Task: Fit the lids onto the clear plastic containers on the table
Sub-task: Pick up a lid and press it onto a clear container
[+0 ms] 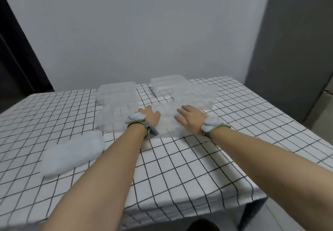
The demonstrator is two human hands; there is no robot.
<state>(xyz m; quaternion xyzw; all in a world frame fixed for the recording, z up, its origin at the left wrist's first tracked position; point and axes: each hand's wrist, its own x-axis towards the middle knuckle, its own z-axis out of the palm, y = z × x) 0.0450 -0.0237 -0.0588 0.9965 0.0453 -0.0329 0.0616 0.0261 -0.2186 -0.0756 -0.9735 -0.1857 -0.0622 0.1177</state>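
Note:
A clear plastic container point(166, 122) sits in the middle of the checked table point(198, 167). My left hand point(150, 117) rests on its left side and my right hand point(189, 120) lies on its right side, fingers spread. The picture is blurred, so I cannot tell whether the hands grip it or press on a lid. A second clear container point(111, 120) stands just left of it. A flat translucent lid point(72, 155) lies near the table's left front. Further clear containers stand at the back left point(117, 93), back middle point(167, 84) and back right point(196, 95).
The checked tablecloth hangs over the front edge. A grey wall point(144, 32) rises right behind the table. A dark door frame point(16, 59) is at the left and a grey cabinet point(297, 50) at the right. White bands sit on both wrists.

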